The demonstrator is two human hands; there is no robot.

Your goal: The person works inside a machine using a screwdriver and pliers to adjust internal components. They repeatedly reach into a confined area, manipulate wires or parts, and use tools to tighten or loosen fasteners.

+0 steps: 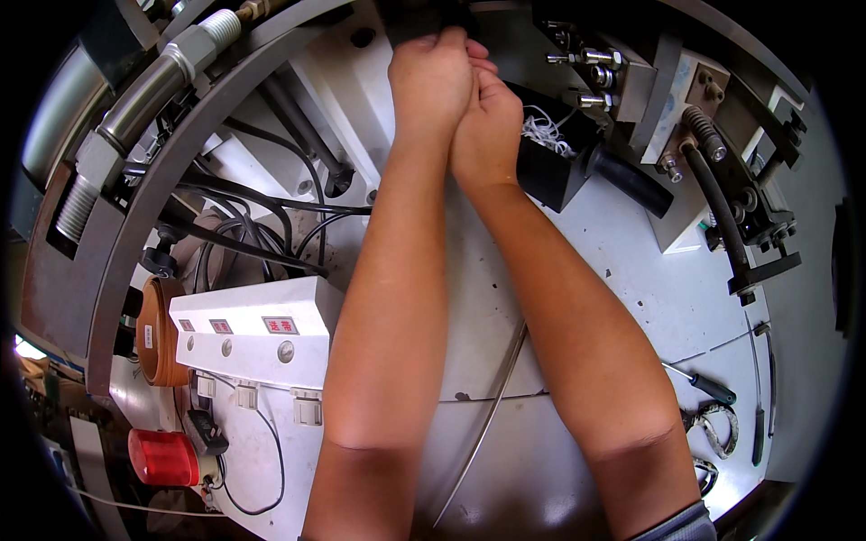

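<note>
Hands meet at the top of the head view, pressed side by side. The left hand (433,77) is curled into a fist, its fingertips closed on a dark black part (419,20) at the upper edge of the white machine body (505,298); what exactly that part is cannot be told, since the knuckles hide most of it. The right hand (487,126) lies against the left one, fingers folded toward the same dark part, but whether it actually pinches it is hidden behind the left hand.

Just right of the right hand sits a black block (550,171) with a tangle of white thread (546,131) on top of it, and a black handle (631,180) sticks out from the block toward the right. Above these, a row of metal bolts (586,68) projects from a grey bracket.

On the left, black cables (244,225) loop across the machine beside a white control box (262,338) with round buttons. A red beacon lamp (162,457) lies lower left. On the right rim of the table (731,343) rests a screwdriver (708,386) near a few metal hooks (717,428).
</note>
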